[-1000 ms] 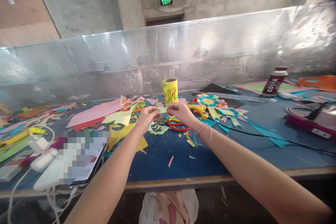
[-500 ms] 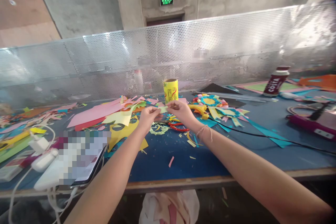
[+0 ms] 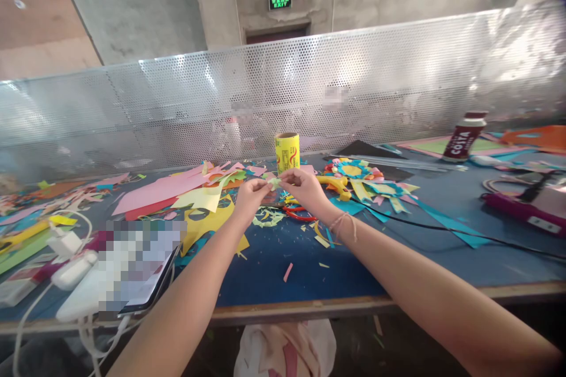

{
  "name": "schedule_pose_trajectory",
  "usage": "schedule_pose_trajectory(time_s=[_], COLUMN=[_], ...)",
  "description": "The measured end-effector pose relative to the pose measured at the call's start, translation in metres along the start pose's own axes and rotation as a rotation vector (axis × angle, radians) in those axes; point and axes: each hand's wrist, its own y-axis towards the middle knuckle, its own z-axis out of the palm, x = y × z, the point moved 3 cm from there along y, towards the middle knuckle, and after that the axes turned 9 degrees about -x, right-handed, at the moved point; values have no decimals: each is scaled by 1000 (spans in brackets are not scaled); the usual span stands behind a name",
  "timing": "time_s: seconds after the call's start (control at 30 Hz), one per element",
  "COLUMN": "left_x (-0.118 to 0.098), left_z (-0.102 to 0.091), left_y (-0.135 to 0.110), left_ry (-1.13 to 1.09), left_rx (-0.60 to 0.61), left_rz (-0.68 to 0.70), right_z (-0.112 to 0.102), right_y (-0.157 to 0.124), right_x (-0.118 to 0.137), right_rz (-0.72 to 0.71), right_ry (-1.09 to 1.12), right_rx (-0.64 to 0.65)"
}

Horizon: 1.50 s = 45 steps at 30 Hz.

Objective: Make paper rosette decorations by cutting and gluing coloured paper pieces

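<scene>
A small pale green piece of paper (image 3: 275, 183) is pinched between my two hands above the table. My left hand (image 3: 251, 195) grips its left end with thumb and fingers. At the other end, the fingers of my right hand (image 3: 304, 186) are closed on it. Just under my right hand lie red-handled scissors (image 3: 299, 213), partly hidden. A pale green cut-out ring (image 3: 267, 217) rests on the table below my left hand. Behind the hands stands a yellow tape roll (image 3: 287, 153).
Left are pink paper sheets (image 3: 163, 189), yellow paper (image 3: 207, 221), a phone (image 3: 148, 277) and white cables. Right are a yellow hot-glue gun (image 3: 336, 185), a paper rosette (image 3: 355, 170), a purple power strip (image 3: 526, 212) and a brown bottle (image 3: 465, 136). A perforated metal screen (image 3: 265, 94) stands behind.
The pale green paper, flat earlier, now looks more crumpled or folded between my fingers. Both hands have stayed in nearly the same place.
</scene>
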Motion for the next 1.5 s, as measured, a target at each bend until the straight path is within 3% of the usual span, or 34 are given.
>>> schedule_pose_trajectory(time_s=[0.4, 0.57, 0.73, 0.87, 1.1, 1.33, 1.5], left_x=[-1, -4, -11, -12, -15, -10, -8], left_z=[-1, 0, 1, 1, 1, -1, 1], left_y=[3, 3, 1, 1, -1, 4, 4], left_ry=[-97, -121, -115, -90, -92, -86, -138], left_rx=[-25, -40, -74, -65, -55, -55, -26], left_rz=[45, 94, 232, 262, 278, 265, 201], right_z=[-4, -3, -1, 0, 0, -3, -4], right_y=[2, 1, -1, -3, -4, -4, -4], right_x=[0, -1, 6, 10, 9, 13, 14], right_rz=[6, 81, 25, -31, -9, -158, -189], right_ry=[-43, 73, 183, 211, 207, 69, 31], right_rx=[-37, -38, -5, 22, -16, -30, -28])
